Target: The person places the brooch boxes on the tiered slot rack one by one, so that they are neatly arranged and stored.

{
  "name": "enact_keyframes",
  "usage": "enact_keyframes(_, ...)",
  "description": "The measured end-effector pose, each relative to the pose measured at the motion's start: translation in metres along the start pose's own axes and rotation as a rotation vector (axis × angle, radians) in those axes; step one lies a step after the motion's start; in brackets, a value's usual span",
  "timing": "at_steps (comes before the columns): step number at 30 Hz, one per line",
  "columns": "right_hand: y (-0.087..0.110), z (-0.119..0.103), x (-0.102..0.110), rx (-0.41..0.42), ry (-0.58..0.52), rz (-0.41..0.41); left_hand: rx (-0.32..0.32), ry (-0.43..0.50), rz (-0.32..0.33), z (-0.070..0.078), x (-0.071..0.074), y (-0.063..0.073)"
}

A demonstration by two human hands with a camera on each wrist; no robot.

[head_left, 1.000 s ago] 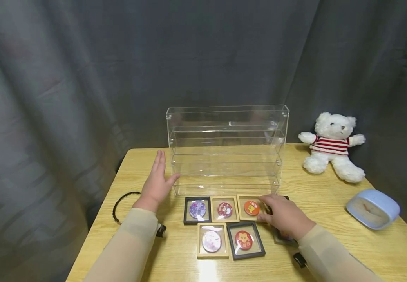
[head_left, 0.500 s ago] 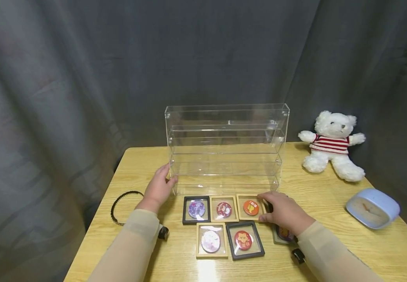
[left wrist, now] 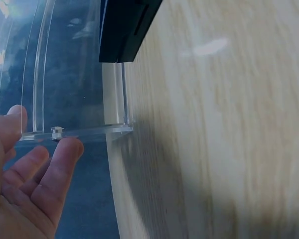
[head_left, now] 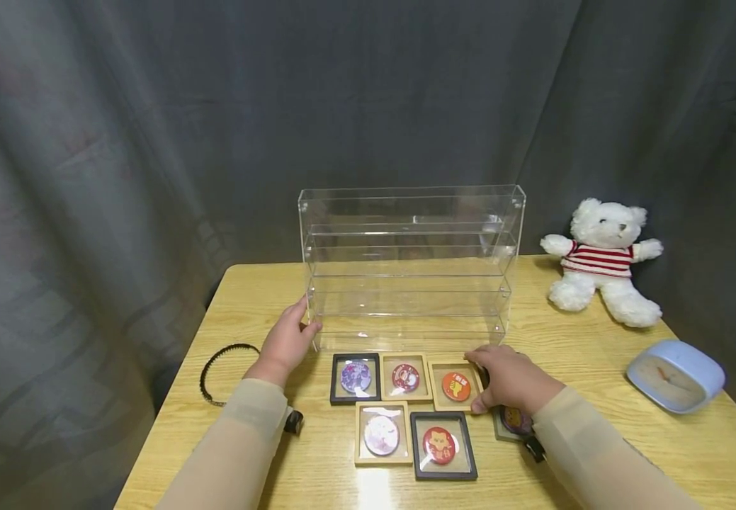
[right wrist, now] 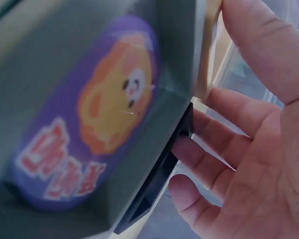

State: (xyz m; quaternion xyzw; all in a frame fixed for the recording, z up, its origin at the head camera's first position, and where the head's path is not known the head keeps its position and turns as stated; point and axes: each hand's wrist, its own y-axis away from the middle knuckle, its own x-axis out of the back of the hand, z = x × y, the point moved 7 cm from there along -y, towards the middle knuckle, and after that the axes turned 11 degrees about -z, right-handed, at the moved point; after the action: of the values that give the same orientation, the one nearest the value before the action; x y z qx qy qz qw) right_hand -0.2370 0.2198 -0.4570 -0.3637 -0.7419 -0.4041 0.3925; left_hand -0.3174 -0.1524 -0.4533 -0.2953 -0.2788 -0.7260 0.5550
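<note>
A clear acrylic display rack [head_left: 406, 303] stands upright on the table. My left hand [head_left: 283, 343] pinches its left side panel near the bottom; the left wrist view shows the thumb [left wrist: 15, 119] and fingers on opposite faces of the panel. My right hand [head_left: 517, 379] grips a light wood frame with an orange badge [head_left: 456, 387] by its right edge, thumb at the near corner. Two more frames, one with a purple badge [head_left: 355, 377] and one with a red badge [head_left: 406, 377], lie left of it. A black frame with a red badge [head_left: 439, 445] touches its near side.
A wood frame with a pale badge [head_left: 382, 435] lies in front. Partly under my right wrist is a frame with a purple bear badge [head_left: 514, 420]. A black headband [head_left: 211, 372] lies left; a blue clock [head_left: 675, 377] and white teddy bear [head_left: 603, 262] are at right.
My left hand has gone from straight fingers beside the rack to pinching its side. My right hand has drawn the orange-badge frame nearer, and the black frame before it has shifted and straightened.
</note>
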Motion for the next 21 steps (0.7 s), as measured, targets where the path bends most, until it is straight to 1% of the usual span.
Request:
enact_keyframes(3,0.001,-0.001,0.002,0.008,0.004,0.02,0.001,-0.008,-0.011,0.002,0.0,0.0)
enact_keyframes(9,0.006,0.006,0.002,0.01,-0.121,0.079,-0.002,-0.007,-0.018,0.004,0.0,0.0)
enact_keyframes(16,0.014,0.017,-0.005,-0.046,-0.281,0.059,0.011,0.02,-0.031,0.002,-0.001,0.002)
enact_keyframes(18,0.015,0.018,-0.004,-0.034,-0.304,0.072,0.013,0.027,-0.034,0.001,-0.001,0.002)
enact_keyframes(21,0.016,0.016,0.001,0.027,-0.345,0.111,0.012,0.028,-0.034,-0.002,-0.002,0.002)
